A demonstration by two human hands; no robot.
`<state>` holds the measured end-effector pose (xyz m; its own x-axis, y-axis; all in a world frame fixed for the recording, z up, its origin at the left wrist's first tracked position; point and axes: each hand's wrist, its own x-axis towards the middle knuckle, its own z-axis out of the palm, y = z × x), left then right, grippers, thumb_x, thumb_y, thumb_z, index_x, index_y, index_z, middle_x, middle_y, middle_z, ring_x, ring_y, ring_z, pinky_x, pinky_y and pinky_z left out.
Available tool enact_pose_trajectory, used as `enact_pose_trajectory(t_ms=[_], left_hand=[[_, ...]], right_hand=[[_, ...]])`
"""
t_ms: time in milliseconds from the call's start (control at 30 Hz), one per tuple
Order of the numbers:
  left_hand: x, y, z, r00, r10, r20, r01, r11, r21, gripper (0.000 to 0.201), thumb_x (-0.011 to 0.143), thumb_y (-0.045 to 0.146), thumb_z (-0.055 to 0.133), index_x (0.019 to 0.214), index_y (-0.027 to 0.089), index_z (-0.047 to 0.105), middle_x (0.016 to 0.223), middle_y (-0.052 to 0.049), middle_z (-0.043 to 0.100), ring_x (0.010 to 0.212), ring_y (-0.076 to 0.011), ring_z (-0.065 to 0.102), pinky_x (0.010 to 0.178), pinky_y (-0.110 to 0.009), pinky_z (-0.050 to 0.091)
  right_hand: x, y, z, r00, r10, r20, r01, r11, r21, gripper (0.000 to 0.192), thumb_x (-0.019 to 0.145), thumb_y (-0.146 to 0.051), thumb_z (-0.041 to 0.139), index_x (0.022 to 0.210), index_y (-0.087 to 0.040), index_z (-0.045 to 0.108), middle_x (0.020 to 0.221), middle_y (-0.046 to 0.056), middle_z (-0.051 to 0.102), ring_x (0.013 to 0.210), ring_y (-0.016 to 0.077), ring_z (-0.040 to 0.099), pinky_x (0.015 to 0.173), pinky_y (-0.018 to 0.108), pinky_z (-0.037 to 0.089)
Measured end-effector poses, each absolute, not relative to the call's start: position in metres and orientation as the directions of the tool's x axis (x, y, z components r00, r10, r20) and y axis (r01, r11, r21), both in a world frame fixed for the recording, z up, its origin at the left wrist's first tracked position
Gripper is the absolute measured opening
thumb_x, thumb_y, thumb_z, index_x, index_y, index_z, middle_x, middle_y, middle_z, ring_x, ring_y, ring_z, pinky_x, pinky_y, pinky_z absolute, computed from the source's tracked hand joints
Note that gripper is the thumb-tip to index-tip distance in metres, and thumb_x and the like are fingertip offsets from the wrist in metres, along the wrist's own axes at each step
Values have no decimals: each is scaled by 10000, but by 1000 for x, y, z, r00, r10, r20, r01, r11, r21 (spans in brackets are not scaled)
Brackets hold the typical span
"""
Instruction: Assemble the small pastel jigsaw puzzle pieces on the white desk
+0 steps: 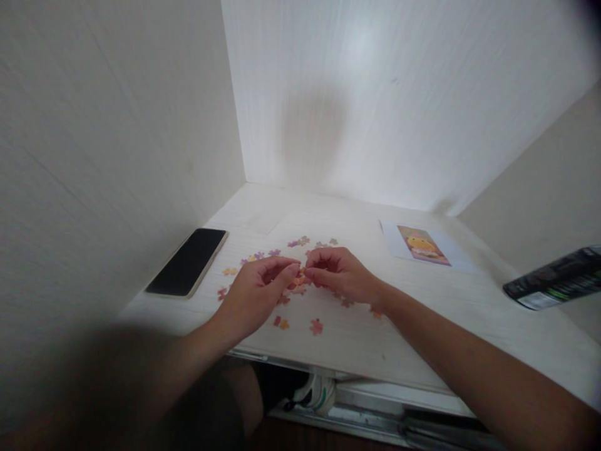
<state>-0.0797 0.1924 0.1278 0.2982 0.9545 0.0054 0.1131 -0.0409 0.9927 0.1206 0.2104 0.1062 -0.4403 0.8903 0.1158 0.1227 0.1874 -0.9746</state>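
Over the scattered jigsaw puzzle pieces (316,326), my two hands meet almost fingertip to fingertip. My left hand (257,289) is closed in a pinch on a small orange puzzle piece (301,273). From the other side, my right hand (342,274) also pinches at a puzzle piece; its edges are mostly covered by the fingers, and I cannot tell whether the two are joined. Pink, orange and purple pieces lie around and under both hands, among them a purple-and-yellow cluster (256,256) beyond the left hand. A red-and-orange piece (282,322) lies nearer the front edge.
At the left lies a dark-screened phone (188,263). A printed picture of a yellow figure (424,245) rests at the right back. Farther right is a black can or bottle (554,279). White panels enclose the white tabletop (375,351) on three sides.
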Motion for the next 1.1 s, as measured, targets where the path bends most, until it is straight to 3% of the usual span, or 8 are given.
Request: enact_pose_trajectory(t_ms=[167,333,433,567,667,767,1100], left_hand=[[-91,201,129,362,932,8,228,-97,969,205,811,365,686,854,175,752,684,-3,690,512,-90,516,496,-213,398],[-92,200,121,293,956,33,243,-108,964,212,805,363,680,862,167,738,689,-22,699,518,-115,548,499,-227,423],[-90,197,118,296,952,80,235,-154,960,192,811,358,669,836,174,715,685,-27,706,530,-130,576,515,-240,441],[-97,201,117,354,909,222,400,-361,843,199,871,345,598,906,181,705,797,-46,734,674,-171,644,623,-285,482],[-110,208,116,546,760,353,551,-643,532,229,901,278,552,1050,198,706,1030,-75,737,954,-238,657,849,-392,475],[-120,211,111,744,587,319,500,-806,317,262,928,232,520,1121,236,697,1229,-63,683,1177,-267,579,1008,-462,380],[-128,215,98,781,528,332,446,-845,296,285,963,257,493,1176,231,681,1264,-70,669,1182,-231,584,1048,-440,346]], right_hand=[[120,209,104,-455,879,143,281,295,-913,251,857,-398,660,792,-158,630,681,-9,580,598,88,480,541,230,383],[116,202,109,-436,798,415,400,585,-706,232,844,-361,687,992,-184,666,895,53,674,711,123,599,622,260,491],[115,199,113,-485,706,516,425,706,-566,123,871,-297,655,943,-199,677,958,71,689,780,142,622,713,292,519],[117,199,114,-569,678,465,458,731,-506,83,891,-245,612,879,-203,683,931,66,698,834,162,631,796,328,514],[118,200,113,-669,648,364,465,747,-475,97,880,-195,603,896,-198,698,919,58,702,860,165,632,821,325,504],[117,200,112,-729,614,302,463,767,-444,155,875,-148,587,943,-199,716,958,60,711,896,163,638,856,317,492],[122,203,113,-705,641,302,515,756,-403,115,864,-178,601,892,-193,712,917,61,704,866,171,629,835,328,486]])
